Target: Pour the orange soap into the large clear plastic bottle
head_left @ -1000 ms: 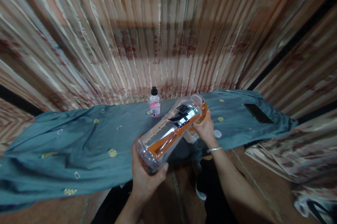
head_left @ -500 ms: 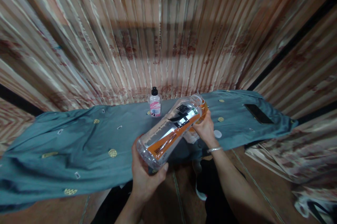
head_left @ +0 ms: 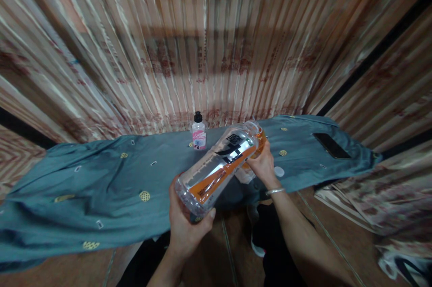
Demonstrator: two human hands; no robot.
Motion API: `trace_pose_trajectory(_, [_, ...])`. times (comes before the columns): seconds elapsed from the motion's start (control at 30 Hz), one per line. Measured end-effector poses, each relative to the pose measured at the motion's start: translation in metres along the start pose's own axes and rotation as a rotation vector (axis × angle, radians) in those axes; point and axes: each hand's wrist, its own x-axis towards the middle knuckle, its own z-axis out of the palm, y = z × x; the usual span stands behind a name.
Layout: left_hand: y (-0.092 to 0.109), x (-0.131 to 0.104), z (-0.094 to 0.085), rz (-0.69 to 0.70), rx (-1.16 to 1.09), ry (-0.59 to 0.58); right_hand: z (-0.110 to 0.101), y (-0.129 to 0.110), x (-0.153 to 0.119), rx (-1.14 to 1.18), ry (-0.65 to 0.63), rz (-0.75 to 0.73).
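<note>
A large clear plastic bottle [head_left: 219, 168] with an orange and black label lies tilted in the air, its mouth up and to the right. My left hand [head_left: 189, 224] is closed around its base, thumb on the near side. By the bottle's upper end, my right hand [head_left: 263, 163] is closed on an orange-and-white package [head_left: 245, 174], partly hidden by my fingers and the bottle. Whether that package touches the bottle mouth, I cannot tell. A white round cap [head_left: 279, 171] lies on the cloth beside my right wrist. Behind the large bottle stands a small black-capped bottle [head_left: 199, 136] with a pink label.
A blue-green patterned cloth [head_left: 111, 188] covers the long narrow table. A black phone [head_left: 330, 145] lies toward its right end. Striped curtains [head_left: 202, 53] hang close behind and at both sides. Below are the brown floor and my legs; a white bag [head_left: 401, 264] sits at lower right.
</note>
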Motion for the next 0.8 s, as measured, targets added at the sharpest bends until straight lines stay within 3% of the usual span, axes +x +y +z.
trace_pose_trajectory(0.47, [0.0, 0.001, 0.001, 0.003, -0.04, 0.004, -0.004, -0.01, 0.0, 0.032, -0.034, 0.061])
trace_pose_trajectory(0.8, [-0.021, 0.007, -0.01, 0.079, -0.005, -0.04, -0.001, -0.003, 0.001, 0.019, 0.005, 0.028])
